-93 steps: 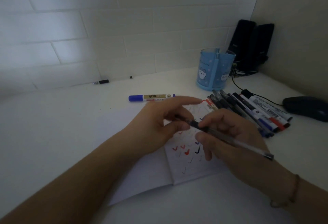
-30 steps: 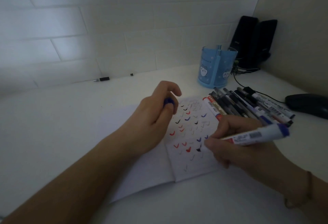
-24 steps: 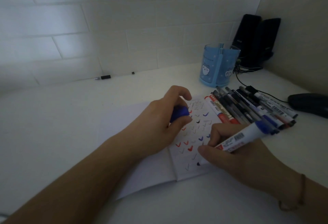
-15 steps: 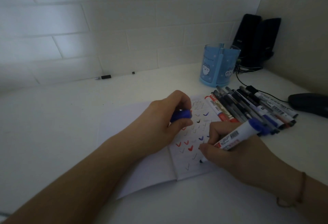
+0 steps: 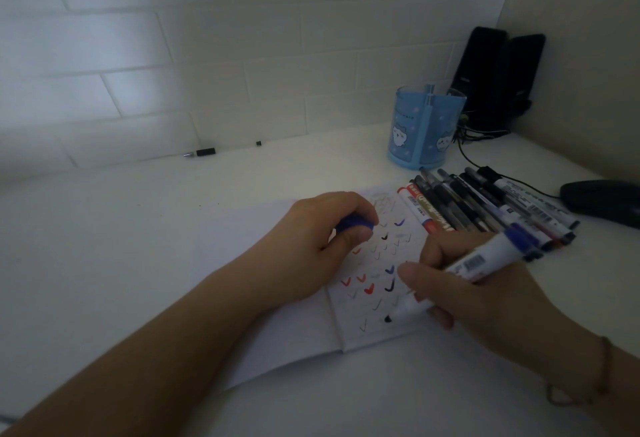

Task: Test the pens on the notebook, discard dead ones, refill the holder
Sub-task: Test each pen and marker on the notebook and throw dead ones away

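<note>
Head view: right hand (image 5: 485, 294) grips a fat white marker (image 5: 474, 265), and its tip has slid down to a bare spot low on the notebook (image 5: 381, 263), leaving maybe a dark dot. Left hand (image 5: 311, 246), just beside it, pinches the smooth blue cap (image 5: 353, 222). So this marker probably writes. Round plastic holder (image 5: 424, 131) waits far past the fingers.

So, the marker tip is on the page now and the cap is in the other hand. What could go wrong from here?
The marker tip rests beside a dark dot on the notebook; lingering may blot or bleed through. The right hand lies over fresh ticks and could smear them. The blue cap is pinched in the left hand; if it slips toward the pens, the marker might be put away uncapped.
</note>
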